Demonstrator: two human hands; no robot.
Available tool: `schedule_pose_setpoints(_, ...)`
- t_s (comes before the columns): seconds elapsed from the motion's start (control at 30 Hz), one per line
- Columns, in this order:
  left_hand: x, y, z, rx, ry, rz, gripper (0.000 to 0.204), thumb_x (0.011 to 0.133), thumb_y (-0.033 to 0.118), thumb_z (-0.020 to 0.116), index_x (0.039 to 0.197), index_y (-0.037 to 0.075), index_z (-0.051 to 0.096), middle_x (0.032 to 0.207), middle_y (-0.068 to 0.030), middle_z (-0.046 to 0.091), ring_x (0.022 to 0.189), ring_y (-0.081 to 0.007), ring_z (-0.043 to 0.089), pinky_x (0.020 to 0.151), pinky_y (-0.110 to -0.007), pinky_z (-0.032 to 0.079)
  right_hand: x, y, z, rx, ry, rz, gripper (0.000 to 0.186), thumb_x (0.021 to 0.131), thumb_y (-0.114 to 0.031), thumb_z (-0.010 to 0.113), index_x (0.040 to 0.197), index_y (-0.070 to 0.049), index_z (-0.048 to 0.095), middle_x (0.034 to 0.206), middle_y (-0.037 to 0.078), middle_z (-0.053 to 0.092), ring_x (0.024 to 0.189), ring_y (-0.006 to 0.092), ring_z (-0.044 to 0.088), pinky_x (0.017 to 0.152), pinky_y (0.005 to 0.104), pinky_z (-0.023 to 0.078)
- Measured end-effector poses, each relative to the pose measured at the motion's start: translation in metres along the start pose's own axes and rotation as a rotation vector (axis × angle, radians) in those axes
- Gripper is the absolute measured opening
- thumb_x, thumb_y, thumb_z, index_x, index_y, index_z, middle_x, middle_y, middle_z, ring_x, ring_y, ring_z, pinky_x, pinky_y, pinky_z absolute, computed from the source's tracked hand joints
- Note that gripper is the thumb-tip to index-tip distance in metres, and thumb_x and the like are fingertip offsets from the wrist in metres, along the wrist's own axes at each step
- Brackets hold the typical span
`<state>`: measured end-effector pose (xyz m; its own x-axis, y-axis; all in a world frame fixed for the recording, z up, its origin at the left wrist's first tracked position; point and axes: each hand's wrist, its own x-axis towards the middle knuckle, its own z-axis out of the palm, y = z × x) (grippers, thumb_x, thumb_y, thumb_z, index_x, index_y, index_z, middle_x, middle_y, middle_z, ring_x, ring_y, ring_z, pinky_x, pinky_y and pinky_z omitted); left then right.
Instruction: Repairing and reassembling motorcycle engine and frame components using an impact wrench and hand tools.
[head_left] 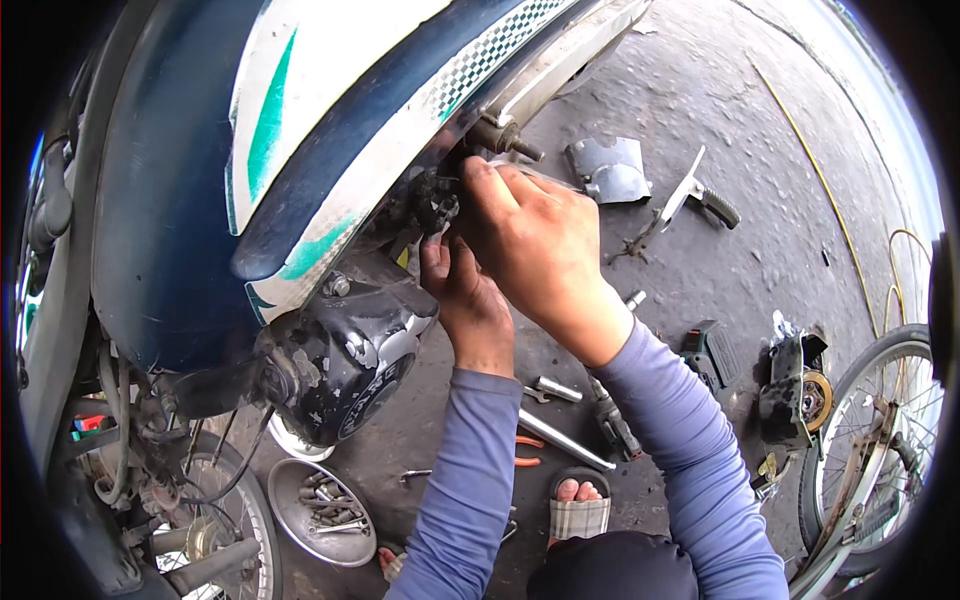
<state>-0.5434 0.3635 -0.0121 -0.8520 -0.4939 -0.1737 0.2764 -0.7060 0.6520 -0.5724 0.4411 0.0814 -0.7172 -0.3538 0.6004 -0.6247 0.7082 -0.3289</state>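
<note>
A motorcycle's dark blue body [170, 180] with white and green panels fills the upper left. Beneath its lower edge is a small black mechanical fitting [432, 203]. My left hand [465, 300] pinches at the fitting's underside. My right hand [540, 245] is just right of it, fingers curled into the gap under the body; its fingertips and whatever they hold are hidden. A metal bolt-like stub [515, 140] sticks out above my right hand, and a worn black engine cover [340, 365] sits below and left of my hands.
On the concrete floor [720, 280] lie a metal plate [608, 170], a footrest bracket [680, 200], a drill-like tool [710, 355], a metal bar [570, 440], orange-handled pliers [528, 460] and a bowl of tools [310, 480]. A part with a brass ring [795, 400] and a bicycle [870, 450] stand at right.
</note>
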Motion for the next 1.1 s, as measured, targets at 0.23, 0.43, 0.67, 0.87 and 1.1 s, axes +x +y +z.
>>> schedule_pose_setpoints(0.23,-0.003,0.005,0.010,-0.134,0.031,-0.096,0.024,0.086,0.029,0.071,0.098,0.015,0.057,0.095,-0.0006,0.060,0.077,-0.0122,0.052,0.068,-0.029,0.043,-0.065,0.062,-0.006,0.254,-0.391,0.717,0.027,0.073,-0.017,0.070,0.094,-0.001,0.068,0.080,0.020,0.068,0.080,0.0343,0.068,0.073,0.0406,0.053)
schedule_pose_setpoints(0.43,0.019,0.005,-0.006,-0.202,0.122,-0.213,0.036,0.085,0.037,0.071,0.107,0.014,0.055,0.094,-0.0020,0.059,0.079,-0.0132,0.053,0.070,-0.032,0.044,-0.091,0.100,0.028,0.215,-0.265,0.759,0.034,0.078,-0.019,0.071,0.101,0.005,0.065,0.074,0.020,0.067,0.069,0.0282,0.068,0.067,0.0358,0.052)
schedule_pose_setpoints(0.67,-0.020,-0.066,-0.071,1.259,-0.352,0.004,0.029,0.081,0.004,0.070,0.109,0.005,0.063,0.102,-0.0076,0.060,0.071,-0.0107,0.062,0.061,-0.025,0.050,-0.179,0.113,0.027,0.841,-0.227,1.129,0.028,0.089,-0.010,0.054,0.114,0.002,0.059,0.078,0.007,0.064,0.064,0.0132,0.059,0.056,0.0272,0.049)
schedule_pose_setpoints(0.87,-0.009,-0.088,-0.092,1.745,-0.711,0.469,0.025,0.080,0.005,0.067,0.105,0.001,0.064,0.096,-0.0167,0.060,0.071,-0.0321,0.062,0.068,-0.034,0.052,-0.194,0.112,0.025,1.220,-0.135,1.172,0.028,0.090,-0.006,0.050,0.115,0.004,0.056,0.083,0.008,0.062,0.066,0.0125,0.060,0.055,0.0245,0.050)
schedule_pose_setpoints(1.1,-0.050,-0.062,-0.102,0.210,-0.189,-0.634,0.015,0.086,0.007,0.061,0.100,0.002,0.063,0.078,-0.0051,0.058,0.069,-0.0167,0.057,0.064,-0.035,0.048,-0.198,0.126,0.019,0.087,-0.515,0.524,0.034,0.081,-0.010,0.068,0.113,-0.005,0.063,0.106,0.014,0.062,0.090,0.0296,0.065,0.076,0.0375,0.053)
